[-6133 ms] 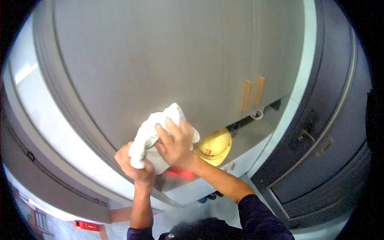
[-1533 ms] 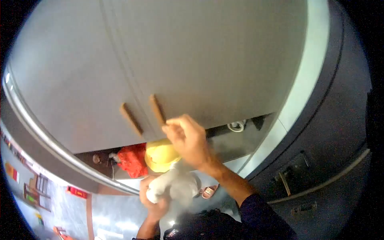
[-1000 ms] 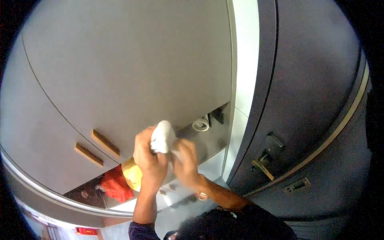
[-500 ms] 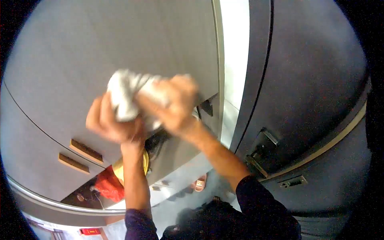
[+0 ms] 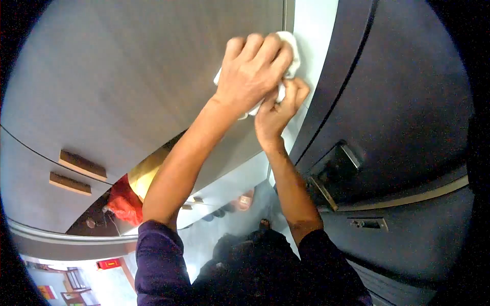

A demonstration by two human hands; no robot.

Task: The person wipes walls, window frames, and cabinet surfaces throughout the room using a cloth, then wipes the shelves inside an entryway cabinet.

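A white cloth is bunched against the right edge of the grey cabinet door, beside the pale wall strip. Over the cloth lies my left hand, its fingers curled on it and pressing it to the door. My right hand is just below and to the right, its bent fingers gripping the cloth's lower part. Some of the cloth is hidden beneath my left hand.
Two wooden handles are on the cabinet at the left. A yellow helmet and a red bag occupy the open shelf. A dark door with a handle stands right; a slipper lies on the floor.
Both hands and the cloth have moved up and right to the cabinet's edge. My left hand now lies on top of the cloth. The view has shifted, too.
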